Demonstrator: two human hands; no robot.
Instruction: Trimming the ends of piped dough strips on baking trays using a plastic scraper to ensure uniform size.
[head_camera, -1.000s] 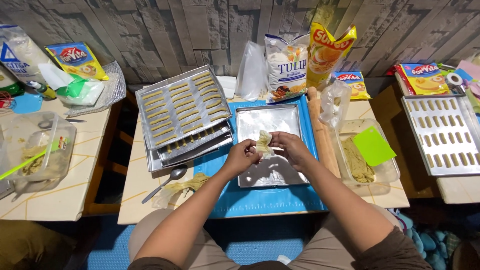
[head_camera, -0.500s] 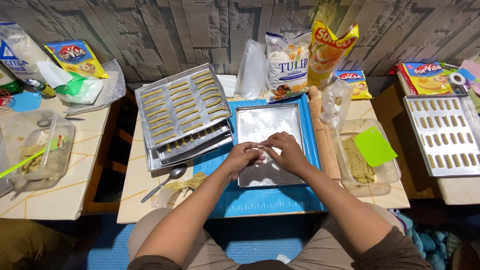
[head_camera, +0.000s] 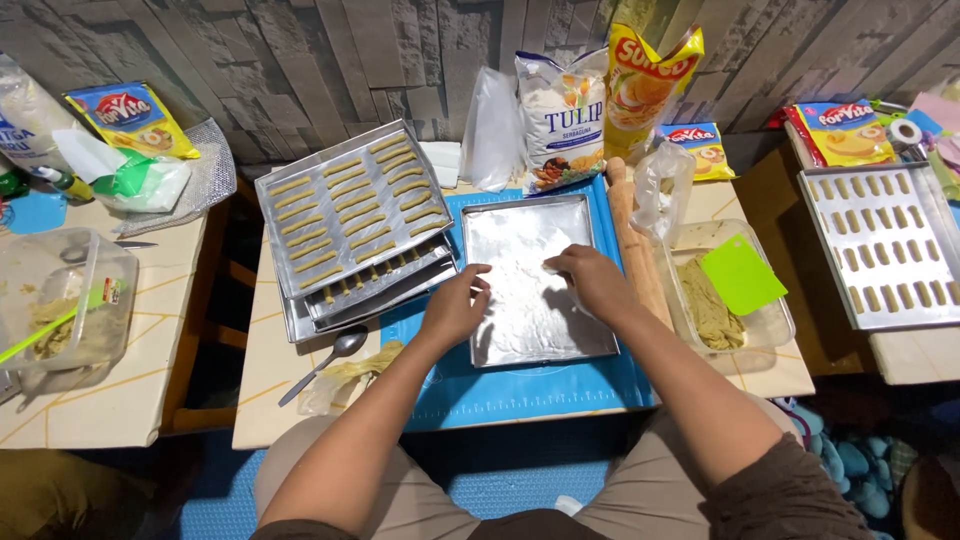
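Observation:
A shallow metal tray (head_camera: 520, 212) dusted with white flour lies on a blue mat (head_camera: 520, 392) in front of me. My left hand (head_camera: 455, 305) rests palm down on the tray's left side, fingers loosely curled on the flour. My right hand (head_camera: 597, 281) lies palm down on the right side, fingertips pointing left into the flour. The hands are a short way apart. No dough shows between them, and whatever lies under the palms is hidden.
Stacked trays (head_camera: 350, 215) of pale dough sticks stand at the left, a spoon (head_camera: 325, 365) below them. Right of the mat lie a rolling pin (head_camera: 630, 230) and a plastic tub (head_camera: 772, 325) with dough and a green scraper (head_camera: 740, 275). A flour bag (head_camera: 560, 120) and another filled tray (head_camera: 885, 245) are nearby.
A second ago both hands held a small piece of dough above the tray. They have since lowered onto the flour and moved apart, and the dough is out of sight.

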